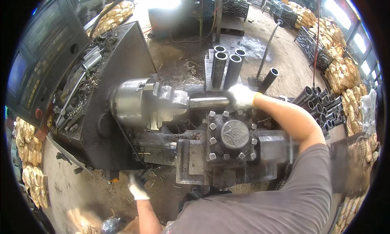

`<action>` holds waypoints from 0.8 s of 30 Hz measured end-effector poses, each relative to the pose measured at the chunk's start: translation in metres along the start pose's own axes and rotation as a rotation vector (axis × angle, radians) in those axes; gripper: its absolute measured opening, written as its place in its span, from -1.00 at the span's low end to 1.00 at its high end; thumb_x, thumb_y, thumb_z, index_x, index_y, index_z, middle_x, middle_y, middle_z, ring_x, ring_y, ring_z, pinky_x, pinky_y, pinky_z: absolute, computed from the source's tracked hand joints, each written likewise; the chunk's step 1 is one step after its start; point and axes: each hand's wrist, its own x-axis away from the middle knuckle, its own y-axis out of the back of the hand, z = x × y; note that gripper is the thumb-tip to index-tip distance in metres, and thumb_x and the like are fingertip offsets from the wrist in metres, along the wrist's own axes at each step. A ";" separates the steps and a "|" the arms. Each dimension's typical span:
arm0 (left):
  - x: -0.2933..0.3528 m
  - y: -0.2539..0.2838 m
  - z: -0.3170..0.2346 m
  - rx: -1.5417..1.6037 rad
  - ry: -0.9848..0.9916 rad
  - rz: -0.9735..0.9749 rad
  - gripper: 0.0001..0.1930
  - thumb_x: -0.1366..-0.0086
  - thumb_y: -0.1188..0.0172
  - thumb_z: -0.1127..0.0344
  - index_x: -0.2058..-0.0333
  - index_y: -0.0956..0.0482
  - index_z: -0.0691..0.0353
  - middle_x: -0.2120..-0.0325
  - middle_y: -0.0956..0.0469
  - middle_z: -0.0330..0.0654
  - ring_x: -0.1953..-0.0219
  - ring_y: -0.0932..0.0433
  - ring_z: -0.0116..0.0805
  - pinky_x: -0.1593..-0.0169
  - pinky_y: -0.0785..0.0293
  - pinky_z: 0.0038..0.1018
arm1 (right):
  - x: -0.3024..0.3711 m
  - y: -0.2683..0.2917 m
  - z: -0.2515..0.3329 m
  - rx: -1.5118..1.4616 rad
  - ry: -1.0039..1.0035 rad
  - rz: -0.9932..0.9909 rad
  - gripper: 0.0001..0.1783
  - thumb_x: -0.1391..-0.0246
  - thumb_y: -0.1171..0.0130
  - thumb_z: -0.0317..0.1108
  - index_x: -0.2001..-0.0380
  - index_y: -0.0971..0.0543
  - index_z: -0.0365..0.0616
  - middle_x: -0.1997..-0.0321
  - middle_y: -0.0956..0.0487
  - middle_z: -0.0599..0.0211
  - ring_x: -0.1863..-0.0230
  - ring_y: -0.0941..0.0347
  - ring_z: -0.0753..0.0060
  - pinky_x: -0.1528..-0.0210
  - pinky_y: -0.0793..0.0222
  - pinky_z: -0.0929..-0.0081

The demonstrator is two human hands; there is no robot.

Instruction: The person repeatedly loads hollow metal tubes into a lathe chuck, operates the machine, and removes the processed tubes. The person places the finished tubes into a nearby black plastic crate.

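My right hand, in a white glove with a yellow cuff, is closed round the right end of a shiny metal tube. Running level, the tube reaches left to the jaws of a lathe chuck. Just in front of it, towards me, sits a square tool post studded with bolts. My left hand, also gloved in white, is low on the left, below the machine's front edge. A dark part shows beside its fingers, which are too blurred to read, so I cannot tell whether it grips anything.
Several dark tubes stand upright behind the lathe, and another tube leans to their right. A stack of tubes lies at the right. The control panel is at far left, near a chip-strewn headstock top. Wrapped bundles line the right wall.
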 end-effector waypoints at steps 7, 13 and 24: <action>-0.055 0.103 -0.029 0.256 -0.059 -0.285 -0.54 -0.53 0.01 -0.26 0.46 -0.36 -0.11 0.62 -0.28 -0.43 0.60 -0.21 -0.42 0.48 -0.16 -0.41 | -0.024 -0.041 -0.014 -0.182 0.070 0.038 -0.41 0.12 -0.46 0.02 0.19 -0.72 -0.32 0.28 -0.71 -0.20 0.20 -0.70 -0.16 0.09 -0.57 0.05; -0.072 0.121 -0.052 0.333 0.114 -0.175 -0.48 -0.50 0.06 -0.35 0.52 -0.32 -0.14 0.70 -0.24 -0.47 0.71 -0.15 -0.45 0.56 -0.10 -0.40 | -0.085 -0.038 0.006 -0.611 0.120 0.217 -0.32 -0.08 -0.41 -0.18 -0.24 -0.50 -0.25 0.04 -0.73 0.02 0.19 -0.69 0.22 0.24 -0.63 0.22; -0.113 0.153 -0.034 0.086 0.034 -0.248 -0.66 -0.54 -0.04 -0.05 0.43 -0.41 -0.09 0.64 -0.34 -0.43 0.67 -0.26 -0.44 0.55 -0.21 -0.41 | -0.067 -0.013 0.008 0.176 0.100 0.153 -0.31 0.03 -0.44 -0.05 -0.09 -0.58 -0.29 0.07 -0.72 -0.14 0.07 -0.71 -0.06 0.05 -0.64 0.14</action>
